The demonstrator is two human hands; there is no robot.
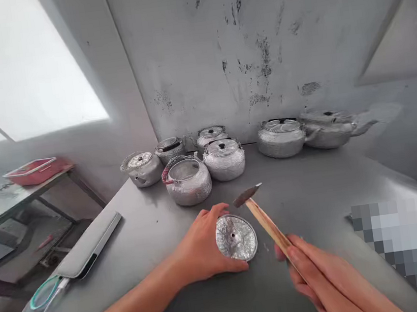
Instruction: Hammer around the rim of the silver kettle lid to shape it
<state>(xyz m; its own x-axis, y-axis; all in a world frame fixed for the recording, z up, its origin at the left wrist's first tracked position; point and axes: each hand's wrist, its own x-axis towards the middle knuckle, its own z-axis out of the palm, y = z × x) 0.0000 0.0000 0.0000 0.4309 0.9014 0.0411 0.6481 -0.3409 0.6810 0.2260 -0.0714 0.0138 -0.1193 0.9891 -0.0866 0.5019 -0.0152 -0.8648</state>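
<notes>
My left hand point(205, 248) grips the edge of a round, dented metal lid point(237, 238) with a small hole in its middle, low over the grey table. Fingers curl round its far side and the thumb presses on its near side. In my right hand point(311, 270) is a hammer point(265, 220), held by its wooden handle, its narrow dark head raised just beyond the lid and apart from it. Behind the lid stands a lidless kettle point(189, 186) with a red-wrapped handle, its top uncovered.
Several dented metal kettles stand along the wall, among them a lidded one point(224, 161) and a long-spouted one point(330, 130). A power bank point(90, 248) with a white cable lies at left. A pink basket point(36, 172) rests on a side table. Something pixelated point(415, 241) sits at right.
</notes>
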